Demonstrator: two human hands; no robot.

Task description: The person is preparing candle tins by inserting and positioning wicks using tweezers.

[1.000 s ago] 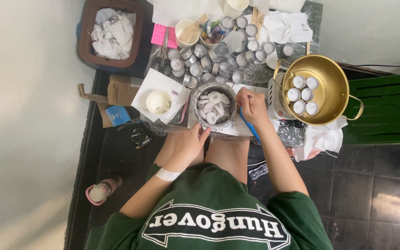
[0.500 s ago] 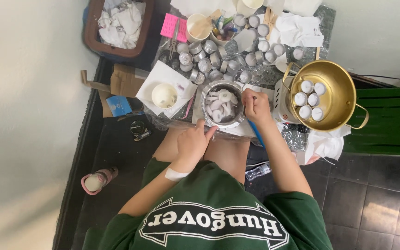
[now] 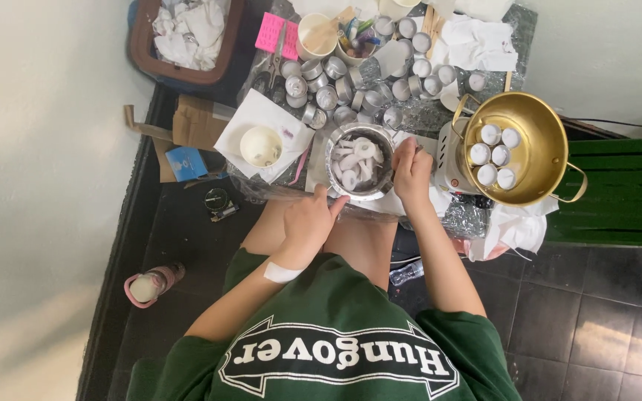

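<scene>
- A person in a green shirt [image 3: 336, 349] sits at a low, foil-covered surface [image 3: 477, 219] crowded with craft things, seen from straight overhead.
- A brown basket [image 3: 187, 37] of crumpled white cloth stands at the far left of the surface, on the dark tiled floor [image 3: 559, 319].
- A brass pot [image 3: 540, 122] with two handles sits on the right of the surface and holds five small white-filled cups.
- A metal bowl [image 3: 360, 160] of white wax pieces stands at the near edge of the surface, directly in front of the person.
- The left hand [image 3: 307, 221] steadies the bowl from the near side, its fingers loosely together against the rim; a white plaster sits on the wrist.
- The right hand [image 3: 412, 169] rests at the bowl's right rim, fingers curled together; whether they pinch anything cannot be told.
- A white cup [image 3: 261, 145] stands on white paper just left of the bowl.
- Empty tealight tins [image 3: 336, 93] lie scattered beyond the bowl.
- A pink bottle [image 3: 150, 284] lies on the floor at the left.
</scene>
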